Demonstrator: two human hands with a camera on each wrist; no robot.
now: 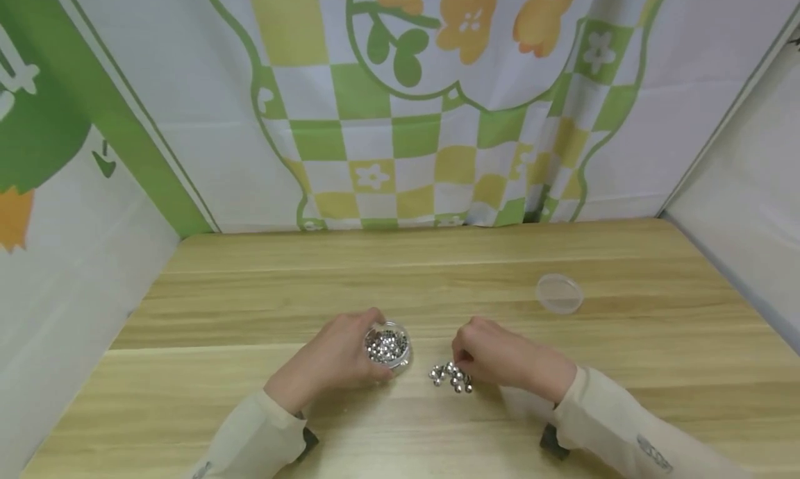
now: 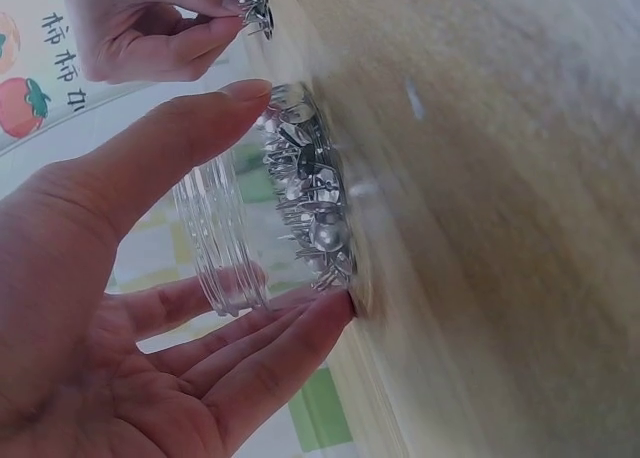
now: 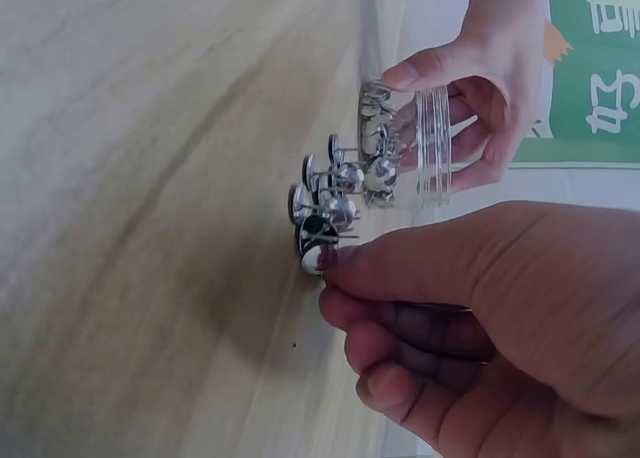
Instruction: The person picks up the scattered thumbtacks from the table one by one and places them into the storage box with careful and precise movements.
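Observation:
My left hand (image 1: 344, 347) grips a round clear plastic jar (image 2: 222, 238), thumb on one side and fingers on the other. Silver thumbtacks (image 1: 386, 346) fill its lower part, and the jar stands upright on the table. To its right lies a small pile of silver thumbtacks (image 1: 439, 375), many with their pins pointing up in the right wrist view. My right hand (image 1: 490, 350) is at the right edge of this pile. Its thumb and index finger pinch a thumbtack (image 3: 318, 259) by the pin, the domed head still among the others.
A round clear lid (image 1: 559, 293) lies flat on the wooden table (image 1: 250, 278), farther back on the right. Behind the table hangs a checkered green and yellow curtain (image 1: 415, 135), with white cloth walls at both sides.

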